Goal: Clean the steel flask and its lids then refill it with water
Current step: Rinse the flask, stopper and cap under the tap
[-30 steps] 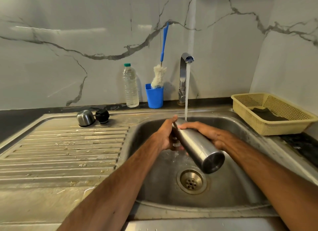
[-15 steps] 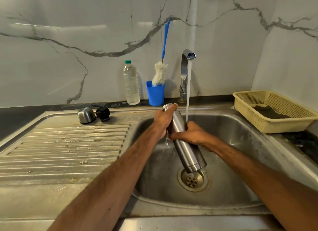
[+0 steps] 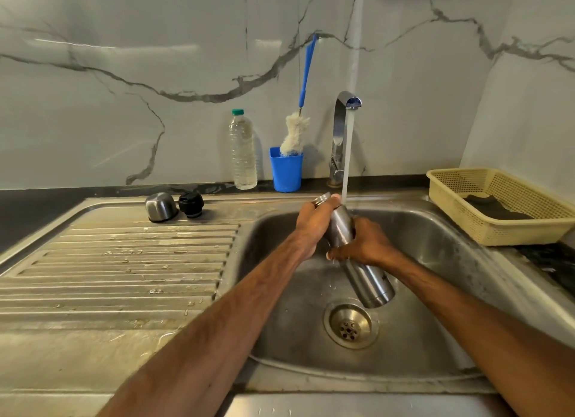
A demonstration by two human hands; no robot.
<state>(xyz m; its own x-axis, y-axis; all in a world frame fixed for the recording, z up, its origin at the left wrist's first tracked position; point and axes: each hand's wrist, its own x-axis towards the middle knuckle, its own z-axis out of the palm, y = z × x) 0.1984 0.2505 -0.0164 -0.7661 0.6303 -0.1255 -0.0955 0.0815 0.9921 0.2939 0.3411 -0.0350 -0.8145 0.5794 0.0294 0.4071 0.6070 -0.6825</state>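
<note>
Left grip (image 3: pixel 314 223) is curled around the flask (image 3: pixel 370 281) neck; right grip (image 3: pixel 368 245) wraps its middle. Both forearms reach over the sink (image 3: pixel 441 292), flask tilted mouth-up.

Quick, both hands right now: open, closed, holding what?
Left hand: closed, grip on the flask near its mouth.
Right hand: closed, grip round the flask's middle.

The flask (image 3: pixel 370 279) is brushed silver, as is the cup lid (image 3: pixel 161 206); the stopper lid (image 3: pixel 190 204) is black. The wall (image 3: pixel 124 121) is white marble veined in grey. A blue cup (image 3: pixel 286 169) holds a brush (image 3: pixel 294 133) with a blue handle and off-white bristles. The bottle (image 3: pixel 242 149) is clear with a green cap. The basket (image 3: pixel 497 233) is pale yellow mesh, and the tabletop (image 3: pixel 31 205) is black.
</note>
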